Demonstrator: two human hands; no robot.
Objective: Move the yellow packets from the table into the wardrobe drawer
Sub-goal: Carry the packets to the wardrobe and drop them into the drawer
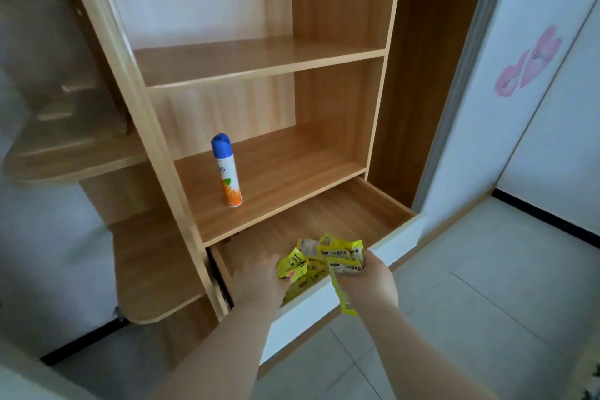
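Left hand [259, 276]: back turned to the camera, reaching over the open drawer, fingers curled round the left side of a bunch of yellow packets [328, 256]; fingertips hidden behind the packets.

Yellow packets: crumpled bundle held between both hands, over the front part of the drawer, just inside its white front. One strip hangs down from the right hand across the drawer front. Whether the lowest packets touch the drawer floor cannot be told.

Right hand [370, 279]: gripping the right side of the same bundle, at the top edge of the drawer front.

Side shelves [146, 269]: rounded wooden boards at the left flank of the wardrobe [341, 10], blurred.

Spray can [227, 169]: blue cap, white and orange body, upright on the lowest open shelf [292, 178], toward its left.

Drawer [399, 237]: pulled out below that shelf, wooden interior, white front.

Heart stickers [529, 65]: two, pink, on the white panel at the right.

Floor [487, 286]: pale tiles, lower right.
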